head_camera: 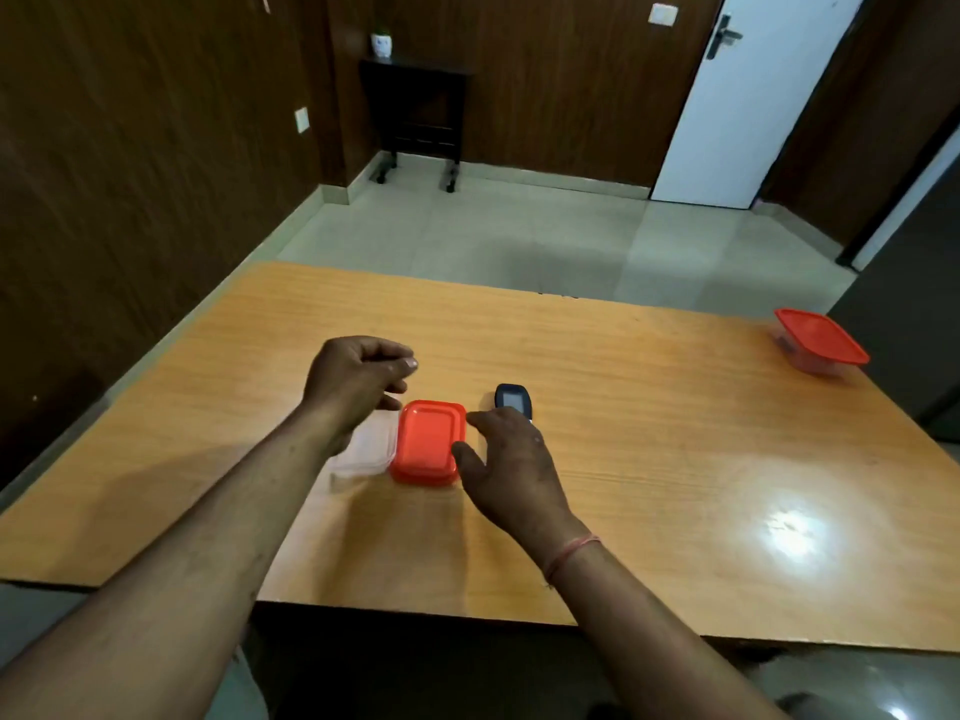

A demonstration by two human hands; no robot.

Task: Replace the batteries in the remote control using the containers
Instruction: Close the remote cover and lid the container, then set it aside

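A red lid (428,441) lies flat on the wooden table (649,407), against the right side of a clear open container (366,449). My left forearm partly covers that container. My left hand (358,376) hovers above and behind it, fingers curled with thumb against fingertips, and nothing shows between them. My right hand (514,459) rests on the table with fingers spread, thumb and forefinger touching the lid's right edge. A dark remote control (511,397) lies just behind my right hand, its near end hidden by my fingers. No batteries are visible.
A second clear container with a red lid on it (821,345) stands at the table's far right corner. Bare tabletop lies between it and the remote. Beyond the table are a tiled floor, a dark side table (415,111) and a white door (753,96).
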